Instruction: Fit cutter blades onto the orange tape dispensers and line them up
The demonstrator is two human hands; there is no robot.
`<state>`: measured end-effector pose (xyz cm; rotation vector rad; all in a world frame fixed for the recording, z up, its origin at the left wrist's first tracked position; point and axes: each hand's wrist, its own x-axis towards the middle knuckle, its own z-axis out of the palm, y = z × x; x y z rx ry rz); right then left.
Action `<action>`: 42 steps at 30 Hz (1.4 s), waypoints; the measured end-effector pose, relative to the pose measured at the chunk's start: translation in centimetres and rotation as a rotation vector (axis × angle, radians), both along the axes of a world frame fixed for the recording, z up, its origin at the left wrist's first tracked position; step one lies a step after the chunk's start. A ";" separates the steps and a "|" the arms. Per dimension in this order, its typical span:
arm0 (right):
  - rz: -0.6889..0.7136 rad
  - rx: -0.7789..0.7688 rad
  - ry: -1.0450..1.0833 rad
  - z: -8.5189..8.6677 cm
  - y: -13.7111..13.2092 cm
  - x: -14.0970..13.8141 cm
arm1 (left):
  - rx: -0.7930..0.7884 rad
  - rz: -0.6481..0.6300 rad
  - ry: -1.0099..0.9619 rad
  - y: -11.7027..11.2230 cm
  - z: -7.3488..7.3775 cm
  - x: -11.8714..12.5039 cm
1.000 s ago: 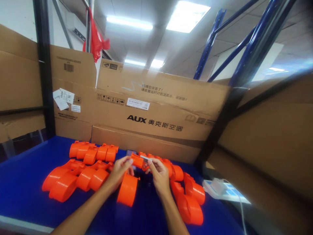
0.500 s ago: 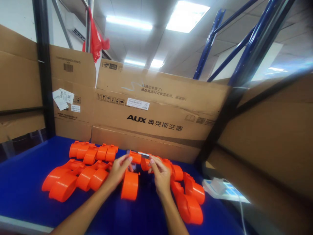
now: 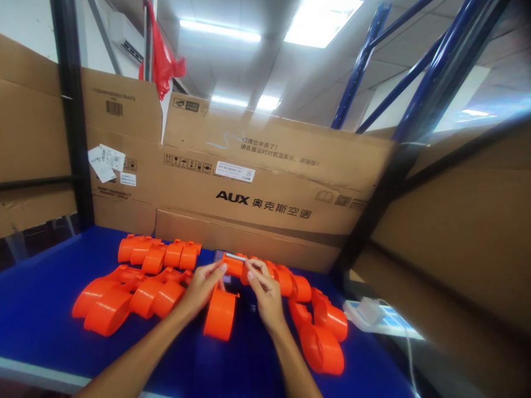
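A cardboard panel [image 3: 191, 190] printed AUX stands upright along the far side of the blue counter [image 3: 224, 373]. On that counter, groups of curved orange pieces [image 3: 108, 312] lie to the left and right, with the middle between them. The left hand [image 3: 207, 279] and right hand [image 3: 265, 293] meet over this middle part. Just below the left hand is a broad orange ring [image 3: 219, 315]; whether it joins the held piece I cannot tell. The left grip is narrow, thumb and fingers pinching a small orange ring [image 3: 233, 268] in front of a partly hidden dark device [image 3: 218, 255]. A thin pale strip [image 3: 235, 256] lies along that ring's top; the right grip, also narrow, is at its right end, though I cannot tell whether it pinches it
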<state>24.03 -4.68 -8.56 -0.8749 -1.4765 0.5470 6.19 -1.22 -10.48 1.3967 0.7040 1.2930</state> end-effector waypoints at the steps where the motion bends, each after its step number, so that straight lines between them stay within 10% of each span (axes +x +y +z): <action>1: 0.009 -0.003 -0.010 0.0 0.0 -0.1 | 0.007 0.000 0.005 0.0 -0.1 0.0; 16: -0.070 0.005 -0.340 0.2 -0.1 1.8 | -0.011 -0.069 -0.074 -0.3 0.8 -0.8; 25: -0.038 -0.094 -0.914 0.0 -0.7 2.4 | -0.078 0.021 -0.157 -0.3 0.7 -0.4; 42: 0.052 -0.237 -0.926 0.1 -0.4 2.2 | -0.081 0.033 -0.155 -0.6 0.7 0.1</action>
